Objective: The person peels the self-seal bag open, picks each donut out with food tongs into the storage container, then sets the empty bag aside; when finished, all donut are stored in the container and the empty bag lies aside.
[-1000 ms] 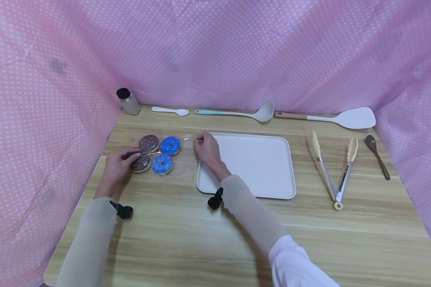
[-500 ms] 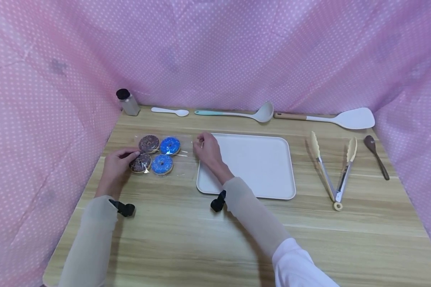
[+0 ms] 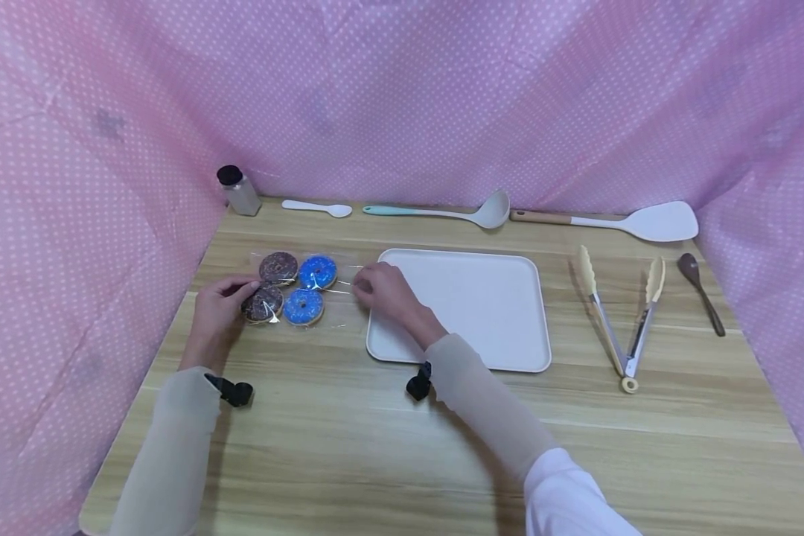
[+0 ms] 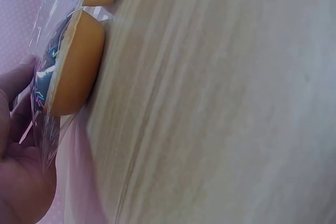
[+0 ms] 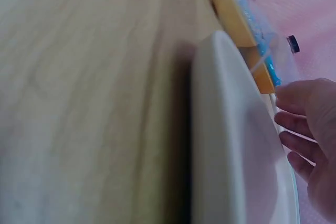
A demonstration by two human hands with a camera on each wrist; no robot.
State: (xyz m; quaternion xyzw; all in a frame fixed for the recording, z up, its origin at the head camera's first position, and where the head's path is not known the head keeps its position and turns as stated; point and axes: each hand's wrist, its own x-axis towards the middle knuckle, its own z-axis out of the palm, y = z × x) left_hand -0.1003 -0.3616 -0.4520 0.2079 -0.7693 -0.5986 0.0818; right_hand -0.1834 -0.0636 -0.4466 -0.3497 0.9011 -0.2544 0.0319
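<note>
A clear plastic bag (image 3: pixel 338 316) lies at the left of the table with two brown sprinkled donuts (image 3: pixel 278 268) and two blue sprinkled donuts (image 3: pixel 318 272) inside. My left hand (image 3: pixel 214 309) pinches the bag's left edge beside the nearer brown donut. In the left wrist view the thumb rests over the film, and a brown donut (image 4: pixel 79 66) stands close to the fingers. At the bag's right end, my right hand (image 3: pixel 391 294) pinches the film between thumb and fingers, above the corner of a white tray (image 3: pixel 469 313). The right fingertips are partly hidden in the head view.
Along the back stand a black-capped shaker (image 3: pixel 241 193), a white spoon (image 3: pixel 318 208), a ladle (image 3: pixel 492 210) and a white spatula (image 3: pixel 663 222). Tongs (image 3: pixel 633 350) lie spread right of the tray, beside a dark spoon (image 3: pixel 702 294). Pink dotted cloth (image 3: pixel 402 97) surrounds the table.
My right hand has shifted slightly left and nearer to me along the bag's end. The left hand stays nearly still, and the reflections on the film have changed.
</note>
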